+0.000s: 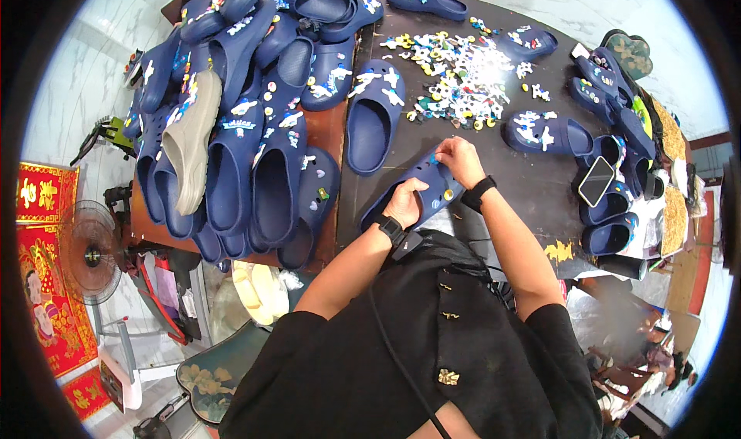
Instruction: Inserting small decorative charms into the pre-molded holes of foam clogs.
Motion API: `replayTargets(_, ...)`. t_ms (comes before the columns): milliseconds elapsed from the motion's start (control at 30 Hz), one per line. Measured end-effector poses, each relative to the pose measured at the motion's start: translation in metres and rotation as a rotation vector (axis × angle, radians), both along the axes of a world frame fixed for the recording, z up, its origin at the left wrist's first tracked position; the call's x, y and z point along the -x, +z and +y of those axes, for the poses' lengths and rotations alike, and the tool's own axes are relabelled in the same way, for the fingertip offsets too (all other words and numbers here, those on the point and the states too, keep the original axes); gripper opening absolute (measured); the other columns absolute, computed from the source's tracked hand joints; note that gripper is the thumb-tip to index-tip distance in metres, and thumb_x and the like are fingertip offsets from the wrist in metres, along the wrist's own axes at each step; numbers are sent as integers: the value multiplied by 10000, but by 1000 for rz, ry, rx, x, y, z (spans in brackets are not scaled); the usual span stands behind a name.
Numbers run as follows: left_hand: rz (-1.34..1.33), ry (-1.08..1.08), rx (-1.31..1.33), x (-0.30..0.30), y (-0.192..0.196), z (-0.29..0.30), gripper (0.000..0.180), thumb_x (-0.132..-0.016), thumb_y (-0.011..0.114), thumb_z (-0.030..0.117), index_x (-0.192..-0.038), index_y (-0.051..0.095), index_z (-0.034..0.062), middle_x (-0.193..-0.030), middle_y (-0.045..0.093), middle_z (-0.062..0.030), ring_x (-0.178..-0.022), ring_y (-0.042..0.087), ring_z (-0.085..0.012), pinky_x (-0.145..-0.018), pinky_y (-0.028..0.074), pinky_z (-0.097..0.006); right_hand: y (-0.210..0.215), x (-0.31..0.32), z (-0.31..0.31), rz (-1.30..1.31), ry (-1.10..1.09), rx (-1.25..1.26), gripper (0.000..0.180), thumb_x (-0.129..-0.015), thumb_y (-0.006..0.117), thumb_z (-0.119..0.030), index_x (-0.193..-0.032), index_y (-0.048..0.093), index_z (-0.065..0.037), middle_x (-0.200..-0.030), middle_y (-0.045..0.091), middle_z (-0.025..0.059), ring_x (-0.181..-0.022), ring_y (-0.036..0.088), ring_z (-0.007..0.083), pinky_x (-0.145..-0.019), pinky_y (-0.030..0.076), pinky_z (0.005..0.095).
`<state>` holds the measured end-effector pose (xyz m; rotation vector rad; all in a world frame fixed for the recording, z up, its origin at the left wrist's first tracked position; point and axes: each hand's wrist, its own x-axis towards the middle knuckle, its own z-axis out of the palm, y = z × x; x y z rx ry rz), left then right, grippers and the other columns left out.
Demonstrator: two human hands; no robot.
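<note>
A navy blue clog (441, 186) with ventilation holes lies tilted at the table's near edge, right in front of me. My left hand (403, 203) grips it by the side, thumb along the upper. At the toe end, my right hand (460, 161) has its fingers pinched together against the upper; whatever is between the fingertips is hidden. A few small round charms (448, 195) sit on the clog beside my hands. Just beyond lies a heap of loose white, yellow and blue shoe charms (463, 80). Left of it, another navy clog (370, 123) carries white charms on its toe.
Many decorated navy clogs (231, 146) are piled at the left, with one grey clog (191, 146) on top. To the right are a single clog (546, 133), a phone (597, 182) and more clogs (610, 234). A fan (93, 254) stands at far left.
</note>
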<state>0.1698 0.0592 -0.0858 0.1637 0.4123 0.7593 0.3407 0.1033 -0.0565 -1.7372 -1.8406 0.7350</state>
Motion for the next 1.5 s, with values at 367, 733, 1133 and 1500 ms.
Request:
replayTargets(367,-30,8,23,-1,1,-3,471,-715,570,96,-1173,522,1,-1103,610,-101,-1043,577,-248,-961,443,-399,9,7,-4,-260,-82,-30,200,-688,742,-148,-755,568,-77,-794,638,96,-827,605,308,-691,476,434)
replayTargets(733,17,12,60,1,-18,-5,415,-732,588,68,-1136,543,-14,-1101,620,-110,-1032,583,-256,-965,435,-401,2,29,19,-487,-202,205,146,-808,543,-112,-852,681,-105,-879,693,123,-900,663,291,-774,452,469)
replayTargets(1133,119,45,59,4,-26,-4,428,-707,565,93,-1123,546,-2,-1068,616,-129,-1027,572,-302,-956,433,-447,16,44,-7,-650,-77,-76,120,-781,587,-148,-865,671,-134,-916,649,45,-963,590,221,-782,398,429)
replayTargets(1500,216,54,-64,-5,1,-7,561,-649,568,137,-1198,521,30,-1190,568,-103,-1134,515,-286,-996,400,-425,24,45,-46,-920,242,-265,232,-760,571,-292,-789,737,-133,-911,587,90,-986,482,264,-740,359,413)
